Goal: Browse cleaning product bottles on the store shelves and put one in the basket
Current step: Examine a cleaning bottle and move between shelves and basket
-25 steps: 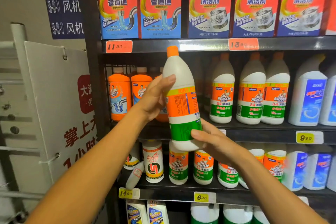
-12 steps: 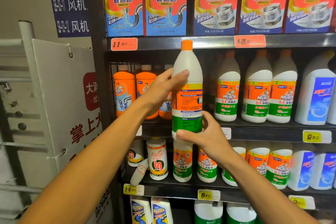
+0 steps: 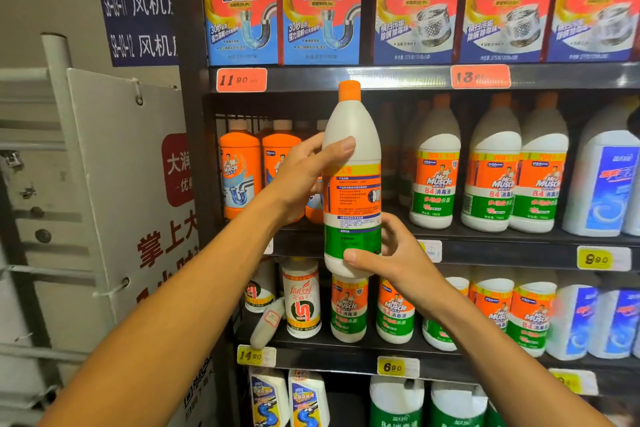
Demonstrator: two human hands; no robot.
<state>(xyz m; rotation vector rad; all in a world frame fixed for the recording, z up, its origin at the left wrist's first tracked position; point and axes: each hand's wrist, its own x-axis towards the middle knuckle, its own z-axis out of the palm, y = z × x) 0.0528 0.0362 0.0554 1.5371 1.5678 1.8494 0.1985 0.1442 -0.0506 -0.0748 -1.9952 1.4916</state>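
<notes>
A white plastic disinfectant bottle (image 3: 352,180) with an orange screw cap is held upright in front of the shelving, its long axis vertical and cap pointing up. It has a smooth, tapering shoulder and a round body, and its glossy orange-and-green label of small print is turned toward the camera. The left hand (image 3: 304,173) grips the bottle's upper body from the left, thumb laid across the white shoulder and fingers curled behind. The right hand (image 3: 398,260) holds the bottle's base from the right, thumb across the bottom edge and fingers wrapped round the back.

Behind the bottle runs a dark metal shelf (image 3: 502,246) with yellow price tags on its front edge. To the right of the bottle stand matching Mr Muscle 84 bottles (image 3: 488,184), upright and close together, with open room on the shelf just behind the held bottle. To its left stand orange drain cleaner bottles (image 3: 240,170). Above the bottle, flat cardboard boxes of pipe and washing-machine cleaner (image 3: 322,7) sit side by side. Below it are more 84 bottles, and a small white bottle (image 3: 268,322) leans tilted beside a Farcent bottle (image 3: 301,298). Far left of the bottle hangs a white printed sign board (image 3: 128,204).
</notes>
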